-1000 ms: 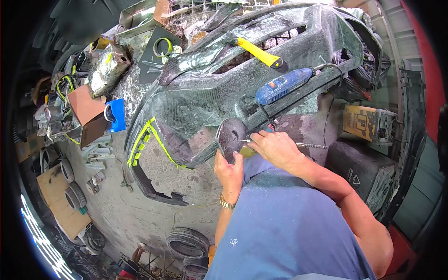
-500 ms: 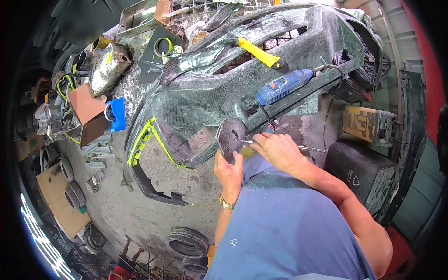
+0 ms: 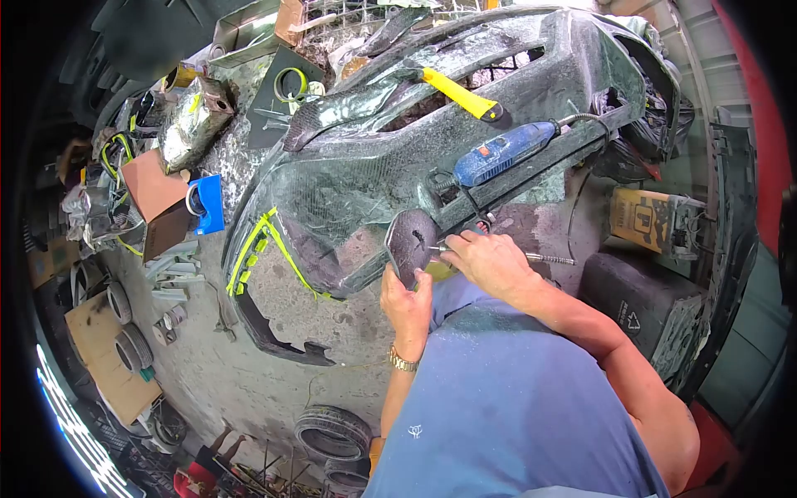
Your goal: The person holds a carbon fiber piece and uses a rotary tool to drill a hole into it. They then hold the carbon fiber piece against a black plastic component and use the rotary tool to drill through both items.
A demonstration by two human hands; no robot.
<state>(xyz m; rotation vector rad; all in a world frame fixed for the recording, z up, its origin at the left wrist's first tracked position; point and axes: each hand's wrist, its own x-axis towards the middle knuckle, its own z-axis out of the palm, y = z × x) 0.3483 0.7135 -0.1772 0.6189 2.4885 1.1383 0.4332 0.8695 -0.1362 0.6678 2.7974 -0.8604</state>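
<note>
A small dark carbon-look part (image 3: 410, 242) is gripped from below by my left hand (image 3: 406, 300), which has a gold watch at the wrist. My right hand (image 3: 491, 264) is closed around a slim metal rotary handpiece (image 3: 550, 259), whose tip meets the right side of the part. Beyond my hands lies a large dusty dark bumper (image 3: 332, 178). On it rest a blue rotary tool (image 3: 506, 153) with a flexible cable and a yellow-handled cutter (image 3: 461, 93).
Yellow-green tape (image 3: 282, 249) lines the bumper's left opening. A black bin (image 3: 638, 295) and a battery-like box (image 3: 652, 220) stand at right. Tyres (image 3: 334, 432) lie on the floor at lower left. Another person (image 3: 198, 477) in red is at the bottom left.
My right hand has shifted slightly left and up with the handpiece, and the cable behind it has moved. The person in red has moved left.
</note>
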